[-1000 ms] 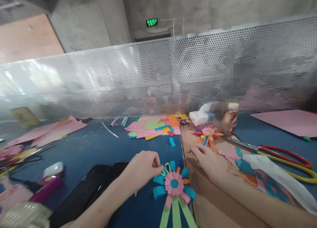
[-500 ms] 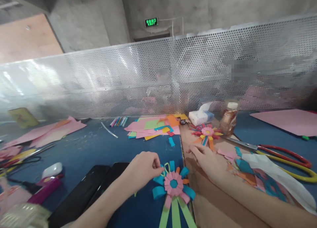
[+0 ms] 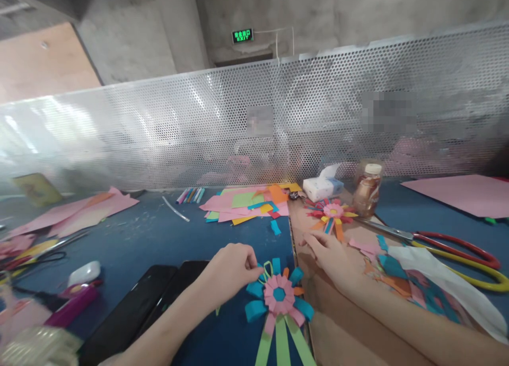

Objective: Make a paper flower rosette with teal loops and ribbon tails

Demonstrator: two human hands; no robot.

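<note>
A paper flower (image 3: 279, 293) lies in front of me, with a pink pleated ring, a blue centre, curled blue and orange petals and green strip tails. My left hand (image 3: 238, 264) is closed in a pinch at its upper left edge, touching a blue petal beside a thin green paper loop (image 3: 268, 271). To the right, my right hand (image 3: 328, 254) rests over the brown cardboard (image 3: 334, 329), apart from the flower. Its fingers are drawn together, and whatever may be between the fingertips is hidden. A second paper flower (image 3: 333, 211), pink with red and orange petals, lies just beyond that hand.
Big scissors (image 3: 457, 249) and paper scraps (image 3: 417, 286) lie at right. A jar (image 3: 368, 191) and a tissue pack (image 3: 323, 188) stand behind. Coloured paper (image 3: 242, 202) and markers (image 3: 191, 195) lie by the perforated screen (image 3: 178, 127). Black phones (image 3: 135, 302) are left.
</note>
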